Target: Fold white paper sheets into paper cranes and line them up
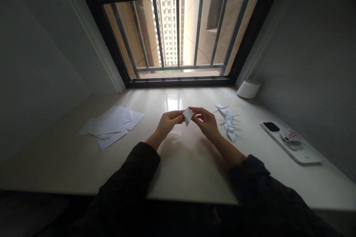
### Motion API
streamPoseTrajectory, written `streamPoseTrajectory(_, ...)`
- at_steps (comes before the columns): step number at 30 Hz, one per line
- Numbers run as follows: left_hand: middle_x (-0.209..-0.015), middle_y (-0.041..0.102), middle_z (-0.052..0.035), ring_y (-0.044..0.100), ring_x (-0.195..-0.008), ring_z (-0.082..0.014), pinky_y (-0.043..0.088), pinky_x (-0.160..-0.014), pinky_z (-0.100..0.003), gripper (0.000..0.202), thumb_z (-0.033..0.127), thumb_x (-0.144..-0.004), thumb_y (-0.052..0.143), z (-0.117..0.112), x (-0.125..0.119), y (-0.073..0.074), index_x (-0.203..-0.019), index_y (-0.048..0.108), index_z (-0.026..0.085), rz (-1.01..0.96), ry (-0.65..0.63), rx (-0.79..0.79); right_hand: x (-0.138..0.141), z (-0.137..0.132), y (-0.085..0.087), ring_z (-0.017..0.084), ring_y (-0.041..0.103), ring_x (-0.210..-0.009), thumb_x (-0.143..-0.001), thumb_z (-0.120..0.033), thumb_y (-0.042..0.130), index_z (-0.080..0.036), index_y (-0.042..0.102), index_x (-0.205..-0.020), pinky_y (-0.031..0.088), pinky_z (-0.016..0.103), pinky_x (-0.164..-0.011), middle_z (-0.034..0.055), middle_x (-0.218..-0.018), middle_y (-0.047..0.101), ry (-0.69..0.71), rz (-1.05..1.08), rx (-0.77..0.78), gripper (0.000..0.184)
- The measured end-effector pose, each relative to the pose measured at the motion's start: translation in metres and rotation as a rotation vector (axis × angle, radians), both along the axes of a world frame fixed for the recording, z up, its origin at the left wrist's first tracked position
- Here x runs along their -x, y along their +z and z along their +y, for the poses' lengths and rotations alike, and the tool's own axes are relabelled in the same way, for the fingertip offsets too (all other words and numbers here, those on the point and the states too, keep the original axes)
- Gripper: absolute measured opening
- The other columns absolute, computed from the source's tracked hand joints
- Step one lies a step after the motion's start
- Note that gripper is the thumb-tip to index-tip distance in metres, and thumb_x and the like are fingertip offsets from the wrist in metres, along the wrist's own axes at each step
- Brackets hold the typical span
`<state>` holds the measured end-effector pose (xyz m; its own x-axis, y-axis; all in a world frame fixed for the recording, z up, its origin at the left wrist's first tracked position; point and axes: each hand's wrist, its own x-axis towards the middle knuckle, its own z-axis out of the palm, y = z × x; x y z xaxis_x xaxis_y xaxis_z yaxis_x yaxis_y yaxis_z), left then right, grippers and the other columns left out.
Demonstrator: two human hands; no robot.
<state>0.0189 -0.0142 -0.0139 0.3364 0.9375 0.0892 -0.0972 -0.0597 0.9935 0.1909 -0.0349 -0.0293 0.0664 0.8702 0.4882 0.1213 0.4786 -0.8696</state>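
Note:
Between my two hands, above the middle of the pale sill, is a small piece of folded white paper [187, 116], shaped like a diamond with a point at the bottom. My left hand [169, 121] pinches its left edge between thumb and fingers. From the other side, my right hand [204, 120] grips its right edge, thumb below and fingers bent above. To the right of my right hand lie several folded paper cranes [228, 120] in a row. Off to the left rests a loose pile of white paper sheets [111, 122].
A white phone [304, 152] with a cartoon grip on its back lies at the right. Near the window's right corner stands a white cylinder [248, 89]. The barred window [178, 37] closes off the back, and walls flank the sill [191, 181] on both sides.

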Motion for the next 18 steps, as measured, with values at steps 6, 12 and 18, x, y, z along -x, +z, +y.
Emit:
streamPoseTrajectory(6,-0.095,0.073,-0.0091,0.067,-0.087,-0.0217,0.051,-0.08,-0.037,0.04,0.038,-0.068,0.074,-0.0013,0.001,0.0016,-0.102,0.071,0.017,0.027,-0.001,0.009,-0.0016,0.0014,-0.0011,0.019,0.059,-0.093,-0.077,-0.034,0.066,-0.028,0.071,-0.093,0.052,0.029,-0.07,0.005,-0.102,0.058,0.129,-0.013,-0.029,0.018)
streamPoseTrajectory(12,-0.094,0.073,-0.0092,0.067,-0.087,-0.0219,0.05,-0.079,-0.037,0.041,0.037,-0.069,0.072,-0.0019,0.0004,0.0035,-0.105,0.071,0.018,0.038,-0.011,0.002,-0.0013,0.0003,0.0015,0.019,0.059,-0.094,-0.08,-0.029,0.061,-0.027,0.07,-0.094,0.052,0.029,-0.072,0.0054,-0.102,0.058,0.115,-0.102,-0.051,0.017)
streamPoseTrajectory(18,-0.093,0.073,-0.0087,0.066,-0.085,-0.0203,0.05,-0.079,-0.036,0.038,0.035,-0.069,0.072,-0.0025,0.0,0.0037,-0.103,0.072,0.018,0.025,0.0,-0.005,-0.0015,-0.0003,0.0009,0.02,0.058,-0.098,-0.083,-0.024,0.057,-0.031,0.07,-0.102,0.05,0.03,-0.074,0.0053,-0.103,0.059,0.148,-0.151,-0.097,0.024)
